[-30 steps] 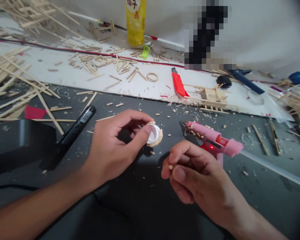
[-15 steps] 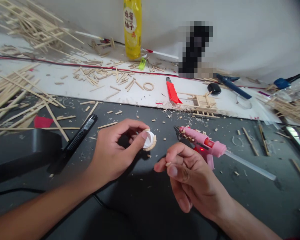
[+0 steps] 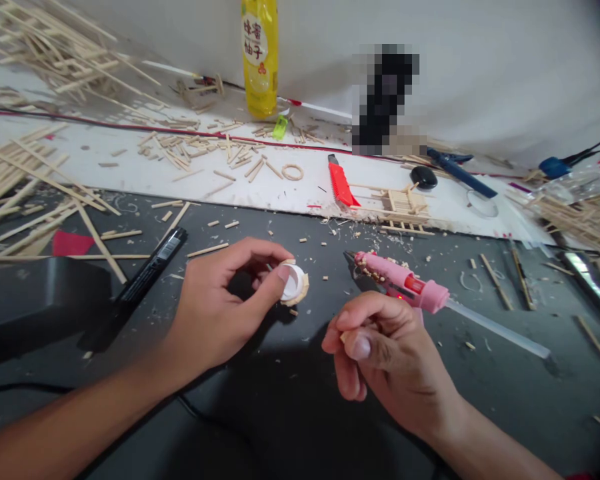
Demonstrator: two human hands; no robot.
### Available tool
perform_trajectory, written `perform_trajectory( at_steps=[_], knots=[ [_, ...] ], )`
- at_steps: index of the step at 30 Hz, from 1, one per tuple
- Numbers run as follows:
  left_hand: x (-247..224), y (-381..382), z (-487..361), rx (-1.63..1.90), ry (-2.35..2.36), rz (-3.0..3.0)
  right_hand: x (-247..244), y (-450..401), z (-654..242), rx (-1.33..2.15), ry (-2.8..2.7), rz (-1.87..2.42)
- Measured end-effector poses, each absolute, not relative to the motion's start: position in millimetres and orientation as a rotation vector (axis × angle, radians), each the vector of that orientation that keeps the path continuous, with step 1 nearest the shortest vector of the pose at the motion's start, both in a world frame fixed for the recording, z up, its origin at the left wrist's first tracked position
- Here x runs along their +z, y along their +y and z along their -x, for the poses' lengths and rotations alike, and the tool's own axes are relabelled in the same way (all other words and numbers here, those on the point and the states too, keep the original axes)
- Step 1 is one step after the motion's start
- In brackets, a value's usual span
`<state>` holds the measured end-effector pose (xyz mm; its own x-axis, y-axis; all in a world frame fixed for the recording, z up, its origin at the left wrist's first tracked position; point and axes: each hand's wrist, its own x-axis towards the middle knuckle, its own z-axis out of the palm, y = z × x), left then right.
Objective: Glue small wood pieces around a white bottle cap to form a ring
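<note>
My left hand (image 3: 230, 293) is closed around a white bottle cap (image 3: 293, 283), thumb on its rim and fingers behind. Small pieces of wood line part of the cap's outer side. Between the thumb and fingertips of my right hand (image 3: 380, 347) is a tiny wood piece (image 3: 345, 337), mostly covered by the fingers. A pink hot glue gun (image 3: 397, 272) lies just behind my right hand, a clear glue stick (image 3: 500, 328) poking out of its back end. The gun's nozzle points left, toward the cap.
Wooden sticks (image 3: 25, 173) pile up at the left beside a black marker (image 3: 155, 263). Behind are a yellow bottle (image 3: 260, 63), a red utility knife (image 3: 341, 183), a small stick model (image 3: 405, 203) and blue-handled pliers (image 3: 463, 175). Wood scraps litter the dark tabletop (image 3: 280, 413).
My right hand has turned slightly and its lower fingers have curled in, still pinching the wood piece. The whole view has shifted a little; my left hand keeps its hold on the cap.
</note>
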<state>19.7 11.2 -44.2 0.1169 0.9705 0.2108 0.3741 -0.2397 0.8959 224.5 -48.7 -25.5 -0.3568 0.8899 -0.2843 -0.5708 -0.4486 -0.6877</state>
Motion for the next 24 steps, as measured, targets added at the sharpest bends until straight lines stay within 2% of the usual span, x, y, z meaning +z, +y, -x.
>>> perform_trajectory(
  at_steps=[24],
  knots=[
    [-44.3,-1.6,-15.9,1.088,1.256,-2.109,-22.0,-45.6,-215.9,1.664,-0.662,1.010]
  ],
)
